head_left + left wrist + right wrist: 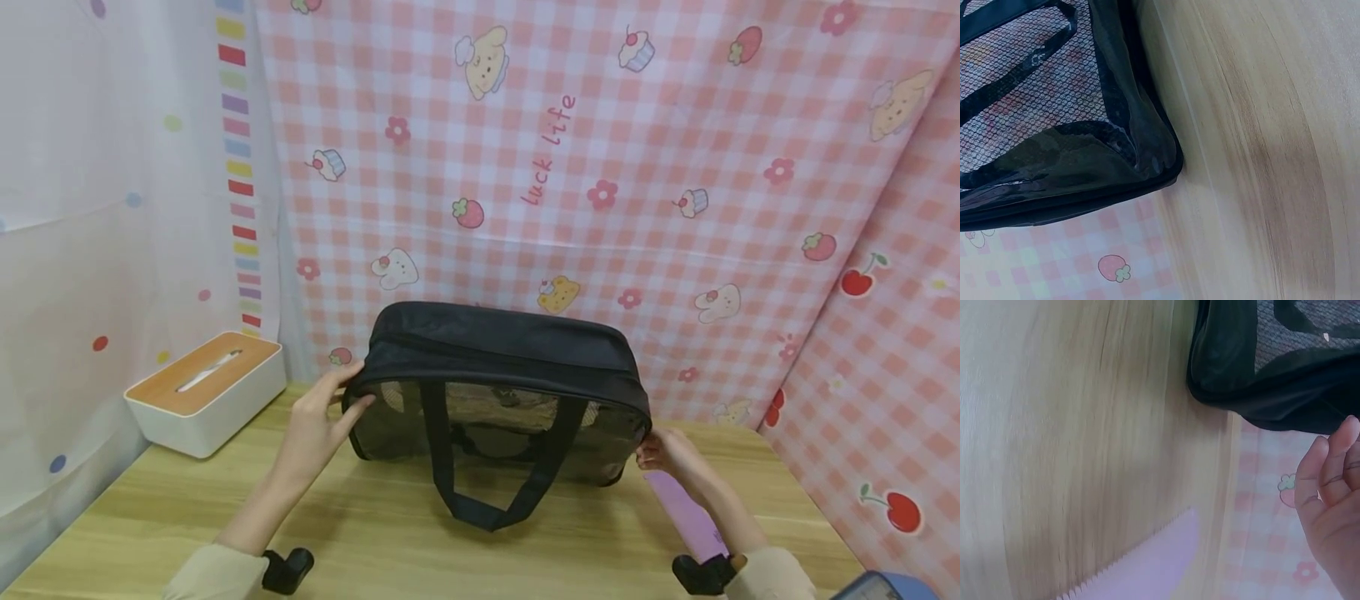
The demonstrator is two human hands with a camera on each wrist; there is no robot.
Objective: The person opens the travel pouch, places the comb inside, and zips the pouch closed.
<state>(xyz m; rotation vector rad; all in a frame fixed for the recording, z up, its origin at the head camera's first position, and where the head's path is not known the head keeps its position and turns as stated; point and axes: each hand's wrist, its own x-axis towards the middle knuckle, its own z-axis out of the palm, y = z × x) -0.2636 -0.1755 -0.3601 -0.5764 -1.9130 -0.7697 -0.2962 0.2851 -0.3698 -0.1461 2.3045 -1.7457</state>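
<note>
A black handbag (502, 333) with see-through front panels stands upright on the wooden table, its zipped top uppermost and one strap handle (491, 517) hanging down in front. My left hand (322, 417) holds the bag's left end, thumb on the front panel and fingers at the upper corner. At the right end, my right hand (667, 454) has bent fingers right at the bag's edge; whether they pinch it I cannot tell. The right wrist view shows fingertips (1350, 425) touching the bag's dark border. Mesh shows through the bag's clear panel (1035, 81) in the left wrist view.
A white tissue box (210, 408) with a wood-coloured lid stands at the table's back left. A purple strip with a toothed edge (686, 517) lies under my right forearm. A blue-edged object (877, 587) shows at lower right. Patterned cloths (562, 167) hang behind the table.
</note>
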